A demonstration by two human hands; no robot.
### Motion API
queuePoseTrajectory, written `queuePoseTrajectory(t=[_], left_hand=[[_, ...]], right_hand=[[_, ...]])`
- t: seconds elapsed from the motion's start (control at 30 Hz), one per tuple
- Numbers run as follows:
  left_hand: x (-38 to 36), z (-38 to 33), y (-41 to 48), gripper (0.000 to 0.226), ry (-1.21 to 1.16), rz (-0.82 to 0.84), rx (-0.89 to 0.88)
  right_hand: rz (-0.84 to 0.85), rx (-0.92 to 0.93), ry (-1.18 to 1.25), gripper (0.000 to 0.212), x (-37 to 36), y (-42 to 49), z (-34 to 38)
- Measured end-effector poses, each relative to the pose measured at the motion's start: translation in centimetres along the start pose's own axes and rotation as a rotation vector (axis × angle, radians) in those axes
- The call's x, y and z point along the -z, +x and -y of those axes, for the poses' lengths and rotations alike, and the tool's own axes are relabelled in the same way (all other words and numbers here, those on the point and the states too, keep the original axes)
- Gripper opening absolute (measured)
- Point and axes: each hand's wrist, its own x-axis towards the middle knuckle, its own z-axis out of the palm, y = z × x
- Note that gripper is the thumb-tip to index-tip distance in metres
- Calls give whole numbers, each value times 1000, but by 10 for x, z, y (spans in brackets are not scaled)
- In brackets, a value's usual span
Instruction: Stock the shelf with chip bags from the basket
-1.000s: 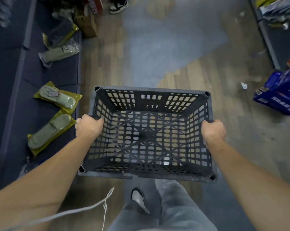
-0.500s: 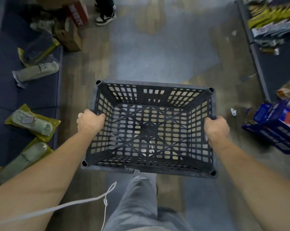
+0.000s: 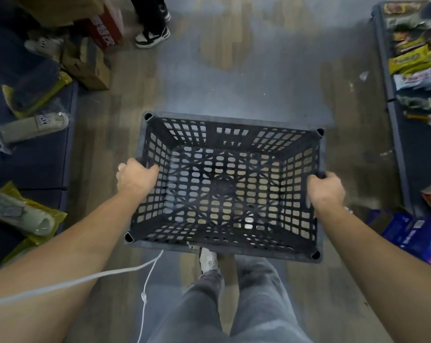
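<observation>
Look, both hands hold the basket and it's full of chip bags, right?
Not full. The left hand and right hand do hold the basket, but the head view shows it empty, with the floor visible through its mesh.

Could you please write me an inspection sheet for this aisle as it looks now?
Surface: wood-look floor with worn grey patches and small scraps.
Job's things: black basket, carried, holds no bags; snack bags lie on the right shelf.
Clutter: cardboard boxes and packaged slippers on the left; blue packs lower right.
Hands: left hand grips the basket's left rim, right hand the right rim.
Cables: white cord hangs under the left forearm.
Surroundings: another person's sneakers ahead.
</observation>
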Motion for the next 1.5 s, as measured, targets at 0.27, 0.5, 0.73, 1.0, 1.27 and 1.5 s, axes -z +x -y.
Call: queuePoseTrajectory(t=[0.27, 0.5, 0.73, 1.0, 1.27, 1.5], left_hand=[[-60, -75, 85, 59, -98, 49, 86], [-147, -93, 182, 70, -163, 134, 95], [-226, -104, 261, 51, -181, 151, 27], [-275, -111, 305, 47, -189, 172, 40], [-290, -98, 323, 50, -197, 236, 72], [-299, -100, 331, 51, -211, 218, 58]], right_hand=[[87, 34, -60, 36, -47, 131, 70], [89, 74, -101, 38, -121, 237, 85], [67, 32, -70, 35, -198, 315, 68], [89, -12, -22, 29, -243, 353, 44], [115, -19, 9, 26, -265, 367, 34], [133, 15, 2, 25, -269, 373, 34]])
